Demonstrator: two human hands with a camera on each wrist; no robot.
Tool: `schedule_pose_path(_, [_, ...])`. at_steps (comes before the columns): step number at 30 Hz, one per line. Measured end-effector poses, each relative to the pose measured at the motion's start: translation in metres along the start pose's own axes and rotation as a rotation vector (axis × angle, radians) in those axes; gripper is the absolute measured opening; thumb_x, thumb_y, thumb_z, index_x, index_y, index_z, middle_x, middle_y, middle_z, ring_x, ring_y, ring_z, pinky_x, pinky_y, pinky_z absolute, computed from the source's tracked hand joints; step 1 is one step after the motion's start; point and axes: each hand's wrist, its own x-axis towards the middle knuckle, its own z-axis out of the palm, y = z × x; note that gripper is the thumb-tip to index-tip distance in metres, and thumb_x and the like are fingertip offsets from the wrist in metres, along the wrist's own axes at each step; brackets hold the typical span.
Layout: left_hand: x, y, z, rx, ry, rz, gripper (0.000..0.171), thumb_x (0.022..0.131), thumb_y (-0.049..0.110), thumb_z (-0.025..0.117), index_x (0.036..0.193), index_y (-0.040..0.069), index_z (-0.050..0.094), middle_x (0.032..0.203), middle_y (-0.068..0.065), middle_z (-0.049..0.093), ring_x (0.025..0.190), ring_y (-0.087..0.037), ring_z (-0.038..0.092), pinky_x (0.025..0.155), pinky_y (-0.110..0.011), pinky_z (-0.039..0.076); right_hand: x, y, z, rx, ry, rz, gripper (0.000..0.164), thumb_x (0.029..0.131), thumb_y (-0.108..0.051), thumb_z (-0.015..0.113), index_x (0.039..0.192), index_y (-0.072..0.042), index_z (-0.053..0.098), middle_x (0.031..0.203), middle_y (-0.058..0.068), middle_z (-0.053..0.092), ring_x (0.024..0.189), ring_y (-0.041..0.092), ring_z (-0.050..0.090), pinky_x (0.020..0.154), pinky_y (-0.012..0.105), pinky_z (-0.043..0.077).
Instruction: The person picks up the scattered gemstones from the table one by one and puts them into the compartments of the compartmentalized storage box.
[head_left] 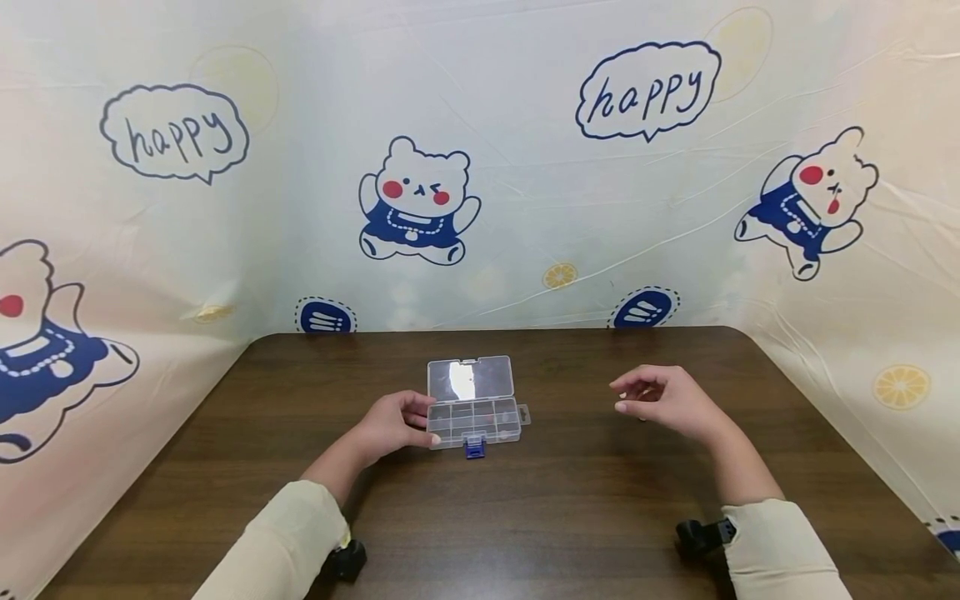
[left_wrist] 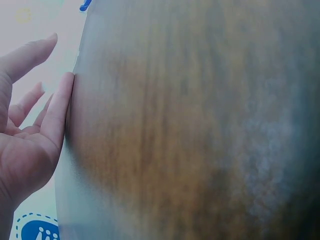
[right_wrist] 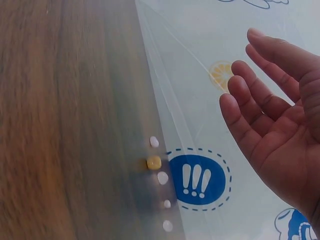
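Clear compartment box [head_left: 474,422]: one, on the brown wooden table [head_left: 525,517], a little left of the middle and in front of your left hand's reach. Its clear lid [head_left: 487,377] stands open on the far side, with a bright glare on it; dividers part the tray into two rows of small compartments. Whether anything lies inside, you cannot tell.

Blue latch [head_left: 475,447]: one, at the middle of the box's near side. Hanging tab [head_left: 524,414]: one, clear, at the box's right end.

Your left hand [head_left: 396,423]: at the box's left end, holding it, the thumb at the near corner and the fingers curved at the side.

Your right hand [head_left: 667,402]: well apart from the box, to its right, above the table. The fingers are loosely bent and parted from the thumb; you grip nothing.

White pieces [right_wrist: 162,178]: four, small, on the table near your right hand, in a rough row with one yellow piece [right_wrist: 154,163], rounded and set between the first two whites.

Cloth [head_left: 525,192]: pale, behind the table, printed with bears, lemon slices and "happy" bubbles.

Sleeves [head_left: 780,542]: two, cream.
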Motion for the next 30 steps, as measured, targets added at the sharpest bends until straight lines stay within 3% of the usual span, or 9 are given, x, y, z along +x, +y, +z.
schedule_pose_path(8, [-0.001, -0.001, -0.001, 0.0, -0.002, 0.002, 0.063, 0.067, 0.01, 0.09, 0.123, 0.004, 0.062, 0.107, -0.009, 0.063, 0.095, -0.022, 0.061, 0.084, -0.035, 0.055, -0.005, 0.01, -0.008, -0.019, 0.015, 0.019, 0.031, 0.084, -0.017, 0.079, 0.108, -0.002, 0.07, 0.091, 0.007, 0.069, 0.078, 0.03, 0.064, 0.064, 0.031, 0.056])
schedule_pose_path(22, [0.001, -0.003, 0.0, 0.003, 0.003, -0.001, 0.061, 0.068, 0.01, 0.09, 0.122, 0.006, 0.063, 0.107, -0.008, 0.064, 0.096, -0.022, 0.061, 0.084, -0.033, 0.055, -0.014, 0.027, -0.026, -0.088, 0.078, 0.08, 0.034, 0.085, -0.022, 0.078, 0.11, -0.001, 0.07, 0.1, 0.014, 0.069, 0.086, 0.022, 0.06, 0.072, 0.027, 0.053])
schedule_pose_path(30, [0.002, 0.0, 0.001, 0.002, 0.008, -0.01, 0.061, 0.067, 0.01, 0.09, 0.121, 0.007, 0.064, 0.105, -0.007, 0.064, 0.095, -0.022, 0.06, 0.084, -0.034, 0.055, -0.018, 0.038, -0.04, -0.11, 0.085, 0.102, 0.037, 0.085, -0.022, 0.078, 0.111, 0.002, 0.069, 0.097, 0.012, 0.068, 0.082, 0.02, 0.06, 0.067, 0.028, 0.055])
